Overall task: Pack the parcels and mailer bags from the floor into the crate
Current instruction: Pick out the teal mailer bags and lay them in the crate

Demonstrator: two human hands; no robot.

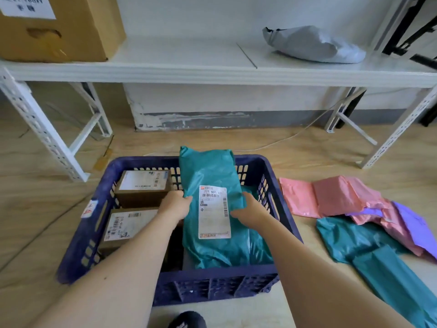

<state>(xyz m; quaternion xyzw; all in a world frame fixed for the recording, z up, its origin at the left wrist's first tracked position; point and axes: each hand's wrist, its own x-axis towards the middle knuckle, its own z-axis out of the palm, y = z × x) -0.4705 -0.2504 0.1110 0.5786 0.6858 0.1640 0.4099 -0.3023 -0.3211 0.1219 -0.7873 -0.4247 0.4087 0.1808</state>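
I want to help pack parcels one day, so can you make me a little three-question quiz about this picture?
1. True or false: the left hand and the right hand both have a grip on the teal plastic mailer bag with a white label.
2. How many brown cardboard boxes can you see in the dark blue plastic crate? A) one B) two C) four
3. Fill the gap: the pink plastic mailer bags on the wooden floor lie to the crate's ____ side.

Key: 1 true; 2 B; 3 right.
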